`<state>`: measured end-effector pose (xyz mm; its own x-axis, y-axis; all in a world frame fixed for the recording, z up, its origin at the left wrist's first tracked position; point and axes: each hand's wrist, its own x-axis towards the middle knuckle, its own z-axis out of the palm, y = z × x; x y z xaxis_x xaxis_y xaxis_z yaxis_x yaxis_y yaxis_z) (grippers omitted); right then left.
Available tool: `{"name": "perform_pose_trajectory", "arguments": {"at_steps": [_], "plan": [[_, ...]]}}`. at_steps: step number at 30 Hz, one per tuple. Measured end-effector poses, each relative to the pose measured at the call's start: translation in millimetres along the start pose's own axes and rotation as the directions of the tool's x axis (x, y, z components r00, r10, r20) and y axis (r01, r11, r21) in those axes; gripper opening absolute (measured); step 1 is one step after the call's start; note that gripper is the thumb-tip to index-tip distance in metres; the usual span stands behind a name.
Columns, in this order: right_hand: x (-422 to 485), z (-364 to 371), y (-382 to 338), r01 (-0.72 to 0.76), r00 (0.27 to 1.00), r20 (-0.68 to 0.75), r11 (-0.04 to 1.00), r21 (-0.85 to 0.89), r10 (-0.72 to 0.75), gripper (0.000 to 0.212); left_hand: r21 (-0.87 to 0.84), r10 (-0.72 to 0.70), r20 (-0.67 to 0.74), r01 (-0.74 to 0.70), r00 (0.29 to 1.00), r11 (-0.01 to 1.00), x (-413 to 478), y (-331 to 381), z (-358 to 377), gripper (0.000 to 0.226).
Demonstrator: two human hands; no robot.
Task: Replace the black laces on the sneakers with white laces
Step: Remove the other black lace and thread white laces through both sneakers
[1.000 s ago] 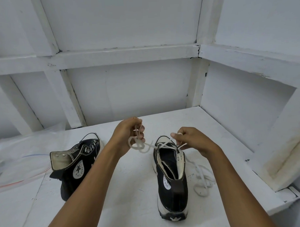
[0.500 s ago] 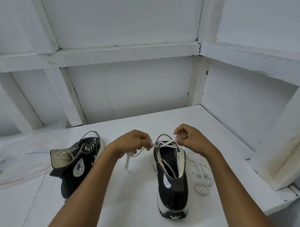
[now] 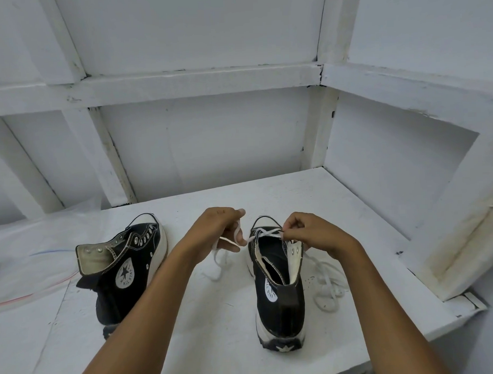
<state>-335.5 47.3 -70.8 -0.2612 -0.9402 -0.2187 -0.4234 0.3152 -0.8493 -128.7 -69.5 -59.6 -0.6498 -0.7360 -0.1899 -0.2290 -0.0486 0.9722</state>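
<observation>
Left hand (image 3: 216, 233) and right hand (image 3: 312, 235) grips pinch white lace (image 3: 266, 234) above sneaker (image 3: 281, 294); side wall (image 3: 393, 181) near right.

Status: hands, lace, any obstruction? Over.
Left hand grips one end of the white lace; right hand pinches the other side at the front eyelets of the sneaker. Only the lowest crossing threaded. Other sneaker unlaced, to the left, clear of the work.

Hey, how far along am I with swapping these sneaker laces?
Done: no black lace shows on either sneaker. In hand: left hand and right hand both pinch the white lace, threaded only through the toe-end eyelets of the right sneaker. Still to do: its upper eyelets, then the whole left sneaker, whose eyelets are bare.
</observation>
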Motion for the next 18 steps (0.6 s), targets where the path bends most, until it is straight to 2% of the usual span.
{"name": "perform_pose_trajectory", "arguments": {"at_steps": [2,4,6,9,11,13,15,18], "plan": [[-2,0,-1,-0.006,1.000,-0.021,1.000,-0.017,0.006,0.017,0.021,-0.058,0.034,0.058,0.998,0.998,-1,-2,-2,0.011],[-5,0,-2,-0.005,0.999,-0.047,0.999,-0.035,0.004,0.021,0.045,-0.111,0.004,0.111,0.994,0.993,-1,-6,-7,0.013],[-7,-1,-3,0.012,0.997,-0.074,0.998,-0.065,-0.016,0.025,0.116,-0.069,-0.108,0.081,0.992,0.990,3,-10,-12,0.013],[-8,-1,-7,0.025,0.995,-0.095,0.991,-0.128,-0.038,0.028,0.328,0.047,-0.255,0.041,0.966,0.944,7,-14,-20,0.012],[-9,-1,-11,0.014,0.996,-0.080,0.988,-0.156,-0.027,0.029,0.475,0.021,-0.251,0.105,0.968,0.874,7,-14,-28,0.013],[-11,-1,-14,-0.007,0.998,-0.065,0.989,-0.150,-0.003,0.029,0.663,-0.098,-0.161,0.182,0.982,0.726,4,-15,-34,0.013],[-13,-1,-16,-0.031,0.998,-0.061,0.988,-0.154,0.022,0.030,0.791,-0.204,-0.094,0.198,0.974,0.578,1,-17,-36,0.010],[-16,0,-19,-0.063,0.997,-0.063,0.986,-0.155,0.054,0.031,0.837,-0.163,-0.059,0.138,0.985,0.530,1,-22,-34,0.017]]}}
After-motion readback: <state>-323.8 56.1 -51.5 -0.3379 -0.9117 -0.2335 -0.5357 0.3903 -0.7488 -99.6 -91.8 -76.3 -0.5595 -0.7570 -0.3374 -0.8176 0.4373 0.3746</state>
